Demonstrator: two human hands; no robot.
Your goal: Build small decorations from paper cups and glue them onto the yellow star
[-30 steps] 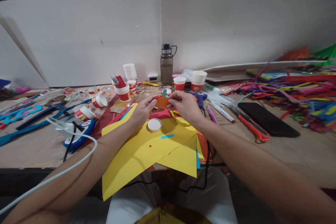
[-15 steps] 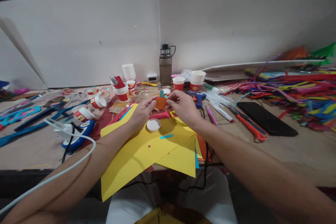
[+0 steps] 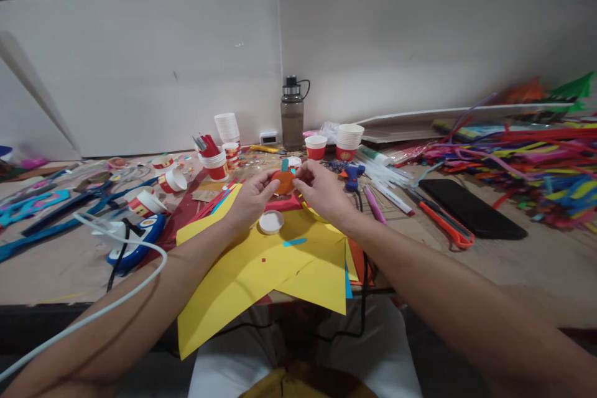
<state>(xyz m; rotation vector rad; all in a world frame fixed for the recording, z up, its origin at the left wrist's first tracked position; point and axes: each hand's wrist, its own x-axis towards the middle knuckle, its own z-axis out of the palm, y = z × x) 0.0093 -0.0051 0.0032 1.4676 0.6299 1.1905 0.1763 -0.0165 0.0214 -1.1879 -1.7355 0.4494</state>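
Observation:
An orange paper disc (image 3: 284, 182) with a small teal strip at its top is held up between both hands above the table. My left hand (image 3: 252, 199) pinches its left edge with thumb and fingers. From the right, my right hand (image 3: 321, 189) pinches the other edge. Below them lie large yellow paper sheets (image 3: 261, 273) that hang over the table's front edge, with a white round lid (image 3: 271, 222) resting on them and red paper (image 3: 284, 204) just under the hands.
Red-and-white paper cups (image 3: 347, 140), a dark water bottle (image 3: 290, 113), a blue glue gun (image 3: 352, 175), an orange cutter (image 3: 443, 224), a black phone (image 3: 471, 210) and a heap of coloured strips (image 3: 527, 161) crowd the table. A white cable (image 3: 116, 286) and a blue tape dispenser (image 3: 135, 242) lie left.
Both hands and the orange disc stay together, shifting only slightly; the view has drifted a little, and the fingers have adjusted on the disc's edges.

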